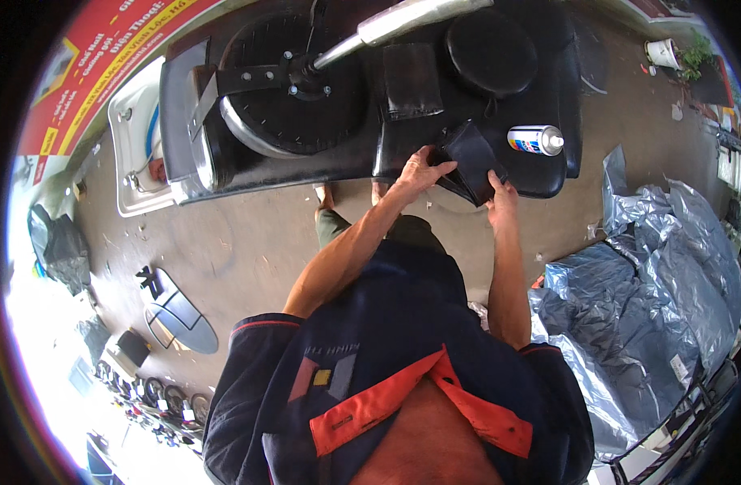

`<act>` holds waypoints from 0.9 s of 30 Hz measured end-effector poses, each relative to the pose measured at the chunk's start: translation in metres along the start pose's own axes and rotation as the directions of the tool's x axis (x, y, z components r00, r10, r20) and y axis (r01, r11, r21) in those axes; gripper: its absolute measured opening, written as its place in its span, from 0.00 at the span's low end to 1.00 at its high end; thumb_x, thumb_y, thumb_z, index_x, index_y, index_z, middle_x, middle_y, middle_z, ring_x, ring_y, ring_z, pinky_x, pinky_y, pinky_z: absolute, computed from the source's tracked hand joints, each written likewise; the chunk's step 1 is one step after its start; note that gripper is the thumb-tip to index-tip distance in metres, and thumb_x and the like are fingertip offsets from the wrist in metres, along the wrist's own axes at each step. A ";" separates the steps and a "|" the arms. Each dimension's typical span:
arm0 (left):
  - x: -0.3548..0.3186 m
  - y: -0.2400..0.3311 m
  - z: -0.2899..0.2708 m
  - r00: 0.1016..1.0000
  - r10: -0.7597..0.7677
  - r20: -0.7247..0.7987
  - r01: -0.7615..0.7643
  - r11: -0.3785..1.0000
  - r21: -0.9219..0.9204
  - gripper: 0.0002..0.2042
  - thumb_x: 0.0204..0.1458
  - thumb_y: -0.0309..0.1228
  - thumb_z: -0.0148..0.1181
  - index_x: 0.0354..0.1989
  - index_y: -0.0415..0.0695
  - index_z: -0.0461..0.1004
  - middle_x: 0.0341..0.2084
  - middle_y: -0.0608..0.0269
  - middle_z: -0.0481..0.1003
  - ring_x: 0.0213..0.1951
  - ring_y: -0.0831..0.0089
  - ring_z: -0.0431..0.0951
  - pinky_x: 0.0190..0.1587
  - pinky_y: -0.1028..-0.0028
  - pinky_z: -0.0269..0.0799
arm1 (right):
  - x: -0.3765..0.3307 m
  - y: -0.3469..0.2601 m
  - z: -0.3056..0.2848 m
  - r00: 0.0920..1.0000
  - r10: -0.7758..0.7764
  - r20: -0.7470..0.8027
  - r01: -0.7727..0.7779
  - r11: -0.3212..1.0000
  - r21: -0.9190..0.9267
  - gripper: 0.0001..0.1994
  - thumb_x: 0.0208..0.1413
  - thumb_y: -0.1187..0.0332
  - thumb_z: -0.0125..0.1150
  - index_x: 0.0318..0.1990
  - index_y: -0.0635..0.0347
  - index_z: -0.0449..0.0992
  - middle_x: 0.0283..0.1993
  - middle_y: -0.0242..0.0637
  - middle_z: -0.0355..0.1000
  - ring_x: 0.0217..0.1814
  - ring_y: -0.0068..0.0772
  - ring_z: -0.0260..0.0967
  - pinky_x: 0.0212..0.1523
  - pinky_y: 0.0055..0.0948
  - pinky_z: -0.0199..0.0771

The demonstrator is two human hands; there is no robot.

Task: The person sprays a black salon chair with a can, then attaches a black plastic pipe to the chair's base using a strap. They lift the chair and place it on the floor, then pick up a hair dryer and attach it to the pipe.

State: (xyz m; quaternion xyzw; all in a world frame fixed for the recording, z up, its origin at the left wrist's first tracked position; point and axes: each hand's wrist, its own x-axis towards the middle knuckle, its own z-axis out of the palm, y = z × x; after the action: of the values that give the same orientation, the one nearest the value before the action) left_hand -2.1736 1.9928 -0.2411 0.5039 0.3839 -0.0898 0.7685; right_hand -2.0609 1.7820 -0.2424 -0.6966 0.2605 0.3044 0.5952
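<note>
Both my hands hold a black, flat, box-like piece with a dark smooth covering [477,159], tilted above a black padded bench [281,168]. My left hand [423,171] grips its left edge, thumb pointing toward it. On the near right corner, my right hand [502,196] is closed with thumb and fingers. The piece's exact kind is not clear. A white spray can with a coloured label [535,140] is on the bench to the right. Behind the piece lie a black rectangular pad [412,81] and a round black cushion [491,55].
Left on the bench lies a round black base [330,121] with a bolted metal bracket and silver cylinder [403,20]. A white basin [136,190] stands beyond the bench's left end. Crumpled silver sheeting [641,283] covers something at right. A grey footrest-like part [188,319] lies on the floor.
</note>
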 end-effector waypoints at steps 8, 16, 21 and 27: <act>-0.031 0.008 -0.004 0.984 0.173 0.030 -0.169 0.979 -0.116 0.48 0.47 0.35 0.82 0.75 0.41 0.58 0.60 0.49 0.74 0.62 0.60 0.74 0.68 0.64 0.68 | -0.013 0.008 -0.015 0.957 -0.150 0.250 0.090 0.967 0.238 0.25 0.61 0.67 0.71 0.63 0.61 0.72 0.63 0.37 0.74 0.62 0.36 0.73 0.63 0.37 0.74; -0.070 0.002 0.008 0.985 0.143 -0.093 -0.159 0.586 -0.794 0.44 0.48 0.31 0.81 0.73 0.46 0.61 0.59 0.58 0.75 0.61 0.68 0.74 0.68 0.65 0.68 | -0.081 0.020 -0.006 0.890 -0.085 0.447 -0.073 0.943 0.326 0.23 0.68 0.70 0.61 0.67 0.66 0.70 0.69 0.42 0.70 0.71 0.39 0.68 0.73 0.39 0.68; -0.074 0.006 0.015 0.976 0.112 -0.184 -0.192 0.841 -0.506 0.39 0.49 0.38 0.82 0.67 0.38 0.66 0.57 0.55 0.76 0.59 0.66 0.76 0.66 0.65 0.71 | -0.090 0.031 0.012 0.899 -0.040 0.436 -0.146 0.911 0.385 0.24 0.69 0.65 0.62 0.68 0.63 0.69 0.70 0.38 0.71 0.73 0.38 0.66 0.76 0.43 0.63; -0.040 0.015 0.007 0.850 0.246 -0.466 -0.337 0.934 -0.121 0.37 0.48 0.39 0.80 0.62 0.34 0.66 0.54 0.47 0.73 0.54 0.57 0.76 0.57 0.60 0.75 | -0.069 0.027 0.017 0.894 -0.133 0.428 -0.125 0.842 0.524 0.22 0.69 0.64 0.64 0.65 0.62 0.71 0.68 0.39 0.72 0.70 0.37 0.68 0.74 0.45 0.67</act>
State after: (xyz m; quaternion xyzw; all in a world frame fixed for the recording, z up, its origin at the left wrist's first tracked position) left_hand -2.1899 1.9840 -0.2017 0.4845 0.4743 0.1841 0.7116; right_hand -2.1287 1.7948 -0.2118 -0.4123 0.1899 0.3695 0.8108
